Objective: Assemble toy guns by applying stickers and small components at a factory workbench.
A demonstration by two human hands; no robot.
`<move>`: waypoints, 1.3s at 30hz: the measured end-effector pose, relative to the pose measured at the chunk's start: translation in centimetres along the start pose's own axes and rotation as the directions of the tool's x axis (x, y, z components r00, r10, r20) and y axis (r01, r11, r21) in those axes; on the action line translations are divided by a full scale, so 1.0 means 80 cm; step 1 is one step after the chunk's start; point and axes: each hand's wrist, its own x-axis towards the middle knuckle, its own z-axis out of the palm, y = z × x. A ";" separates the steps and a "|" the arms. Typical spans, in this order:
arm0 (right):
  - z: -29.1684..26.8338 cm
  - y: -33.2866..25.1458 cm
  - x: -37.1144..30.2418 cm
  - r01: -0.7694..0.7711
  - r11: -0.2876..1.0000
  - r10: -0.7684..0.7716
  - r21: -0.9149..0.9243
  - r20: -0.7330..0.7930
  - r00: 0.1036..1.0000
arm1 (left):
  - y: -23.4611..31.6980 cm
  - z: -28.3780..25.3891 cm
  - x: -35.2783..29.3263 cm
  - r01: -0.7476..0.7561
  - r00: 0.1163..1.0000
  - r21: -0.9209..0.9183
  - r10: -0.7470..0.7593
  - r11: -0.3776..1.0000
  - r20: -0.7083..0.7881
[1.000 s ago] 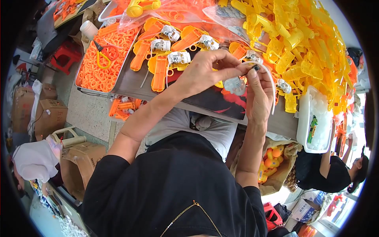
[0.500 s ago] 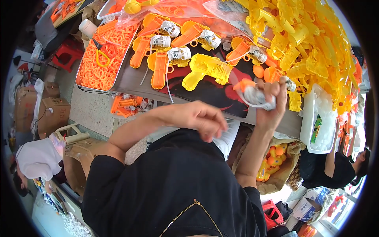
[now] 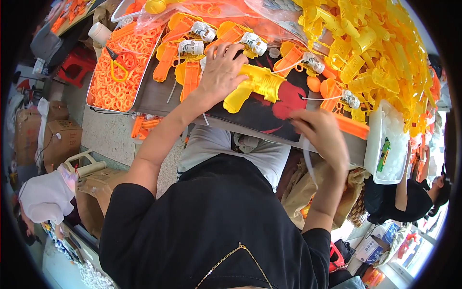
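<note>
My left hand [image 3: 219, 74] is over the rear of a yellow toy gun shell [image 3: 262, 83], its thumb against the shell and its fingers curled over the far edge. It hides most of an orange-handled assembly beside it. My right hand [image 3: 325, 137], blurred by motion, is above the table's front edge with its fingers bent inward. An orange handle piece [image 3: 353, 127] sticks out behind it, and a thin white tube [image 3: 308, 161] hangs below. The palm hides the rest of what it holds. Behind the hands lie several yellow shells with orange handles and white mechanisms [image 3: 191, 47].
A tray of small orange rings [image 3: 115, 86] with scissors [image 3: 114, 64] on top stands left. Yellow shells [image 3: 365, 53] pile up at right, beside a white tub [image 3: 391, 144]. A paper-lined basket [image 3: 298, 192] sits below the table. Other people work at both sides.
My left hand has moved up from my lap to the yellow shell, which has shifted slightly. My right hand has come down and nearer, with the orange piece now pointing right.
</note>
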 end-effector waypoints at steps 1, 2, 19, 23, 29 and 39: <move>0.029 0.019 0.019 0.064 0.998 -0.065 -0.020 -0.045 0.997 | 0.010 -0.009 0.004 -0.037 0.997 -0.040 0.034 0.999 -0.064; 0.053 0.035 0.038 0.037 0.999 -0.037 0.008 -0.077 0.996 | 0.018 -0.008 0.005 -0.038 0.997 -0.042 0.035 0.998 -0.064; 0.108 0.059 0.076 0.018 1.000 -0.011 0.018 -0.353 0.936 | 0.039 0.031 -0.007 0.369 0.919 -0.787 -0.322 0.494 0.228; 0.100 0.059 0.076 0.000 0.999 0.014 0.043 -0.311 0.950 | 0.047 0.027 -0.003 0.288 0.950 -0.779 -0.270 0.557 0.158; 0.091 0.065 0.078 -0.031 0.981 0.077 0.194 -0.232 0.970 | 0.062 0.015 0.003 0.170 0.983 -0.703 -0.172 0.691 0.070; 0.100 0.070 0.070 -0.125 0.826 0.215 0.549 -0.102 0.971 | 0.059 0.017 -0.006 0.374 0.924 -0.836 -0.241 0.401 0.297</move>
